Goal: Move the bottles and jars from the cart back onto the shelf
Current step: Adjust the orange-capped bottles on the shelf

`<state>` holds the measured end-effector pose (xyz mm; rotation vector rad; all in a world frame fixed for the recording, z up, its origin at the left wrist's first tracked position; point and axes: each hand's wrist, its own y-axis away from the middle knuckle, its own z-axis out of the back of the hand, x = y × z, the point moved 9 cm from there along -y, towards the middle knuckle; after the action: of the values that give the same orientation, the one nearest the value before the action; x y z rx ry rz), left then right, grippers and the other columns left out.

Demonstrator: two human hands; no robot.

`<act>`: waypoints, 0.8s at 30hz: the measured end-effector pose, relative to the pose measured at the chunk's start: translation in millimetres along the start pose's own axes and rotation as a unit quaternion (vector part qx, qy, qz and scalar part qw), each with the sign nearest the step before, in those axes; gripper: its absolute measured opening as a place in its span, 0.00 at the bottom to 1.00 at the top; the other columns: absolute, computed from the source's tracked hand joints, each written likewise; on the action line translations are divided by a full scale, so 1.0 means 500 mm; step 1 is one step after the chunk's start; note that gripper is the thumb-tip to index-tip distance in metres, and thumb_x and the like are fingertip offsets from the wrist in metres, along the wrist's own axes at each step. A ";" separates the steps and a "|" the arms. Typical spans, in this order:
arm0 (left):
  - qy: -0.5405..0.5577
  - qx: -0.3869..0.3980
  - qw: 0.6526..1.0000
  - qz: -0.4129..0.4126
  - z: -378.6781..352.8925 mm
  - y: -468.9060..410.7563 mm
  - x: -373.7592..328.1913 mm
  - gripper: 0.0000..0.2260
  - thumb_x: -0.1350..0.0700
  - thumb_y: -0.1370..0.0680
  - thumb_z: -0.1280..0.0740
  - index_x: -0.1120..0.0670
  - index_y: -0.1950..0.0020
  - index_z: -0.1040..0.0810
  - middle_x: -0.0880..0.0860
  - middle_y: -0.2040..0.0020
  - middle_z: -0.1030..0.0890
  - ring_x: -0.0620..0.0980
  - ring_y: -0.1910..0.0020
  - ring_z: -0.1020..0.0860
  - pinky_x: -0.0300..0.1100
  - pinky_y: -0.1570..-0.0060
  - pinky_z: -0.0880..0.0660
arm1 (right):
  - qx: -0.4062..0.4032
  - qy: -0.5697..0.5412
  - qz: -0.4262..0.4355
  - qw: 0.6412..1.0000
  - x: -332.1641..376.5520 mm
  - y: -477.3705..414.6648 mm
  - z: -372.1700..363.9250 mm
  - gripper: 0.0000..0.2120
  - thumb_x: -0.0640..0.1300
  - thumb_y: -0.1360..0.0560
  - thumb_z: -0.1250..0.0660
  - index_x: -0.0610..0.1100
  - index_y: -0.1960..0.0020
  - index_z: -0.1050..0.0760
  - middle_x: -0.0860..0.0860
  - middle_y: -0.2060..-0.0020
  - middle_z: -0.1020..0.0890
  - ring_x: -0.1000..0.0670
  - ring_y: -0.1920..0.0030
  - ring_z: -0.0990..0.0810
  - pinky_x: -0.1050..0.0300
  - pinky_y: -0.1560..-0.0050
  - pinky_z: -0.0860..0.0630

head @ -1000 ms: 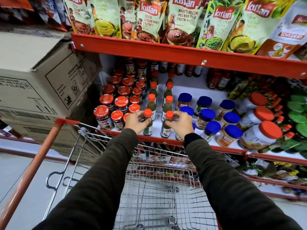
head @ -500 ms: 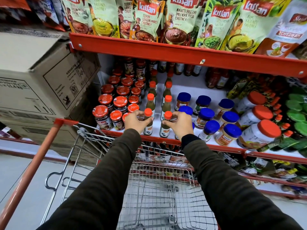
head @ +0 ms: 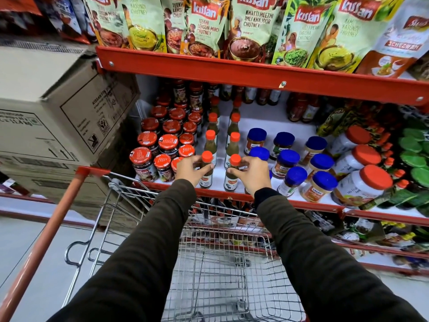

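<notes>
Now 2 bottles, the left bottle point(head: 206, 173) and the right bottle point(head: 232, 174), are stood upright at the shelf point(head: 301, 203) front edge, each heading a row of like bottles, probably so the rows stay aligned. The left hand point(head: 190, 169) is wrapped loosely around the left bottle's neck; the right hand point(head: 251, 174) is curled on the right one. Red-lidded jars point(head: 148, 147) are ranked just left, blue-lidded jars point(head: 299, 168) right. Below, the cart point(head: 222, 275) appears emptied.
</notes>
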<state>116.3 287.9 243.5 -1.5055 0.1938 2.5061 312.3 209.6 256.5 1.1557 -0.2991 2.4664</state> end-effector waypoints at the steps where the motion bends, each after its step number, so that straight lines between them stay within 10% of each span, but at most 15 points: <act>1: -0.001 0.007 1.000 -0.002 -0.003 0.001 -0.002 0.15 0.54 0.28 0.24 0.57 0.43 0.16 0.55 0.47 0.14 0.50 0.49 0.18 0.48 0.37 0.23 | 0.000 0.001 0.001 1.000 0.001 0.000 0.000 0.15 0.47 0.30 0.21 0.43 0.46 0.17 0.50 0.53 0.13 0.50 0.52 0.16 0.46 0.45 0.18; 18: -0.066 -0.120 0.991 -0.008 0.000 0.030 -0.015 0.14 0.49 0.29 0.23 0.55 0.48 0.14 0.52 0.52 0.13 0.48 0.54 0.19 0.36 0.50 0.28 | 0.005 0.014 0.004 1.000 -0.003 0.007 -0.008 0.16 0.48 0.30 0.21 0.44 0.46 0.17 0.49 0.53 0.13 0.49 0.53 0.16 0.45 0.46 0.17; 24: -0.057 -0.124 0.991 0.011 -0.009 0.034 0.014 0.24 0.43 0.31 0.23 0.55 0.41 0.19 0.54 0.45 0.16 0.53 0.47 0.19 0.50 0.44 0.21 | 0.023 -0.002 0.012 1.000 -0.012 0.017 -0.009 0.22 0.48 0.31 0.21 0.44 0.40 0.21 0.47 0.46 0.15 0.46 0.48 0.17 0.43 0.44 0.19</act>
<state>112.8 271.0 235.2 -1.4431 -0.1235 2.7074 309.0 201.7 248.8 1.1833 -0.2612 2.5030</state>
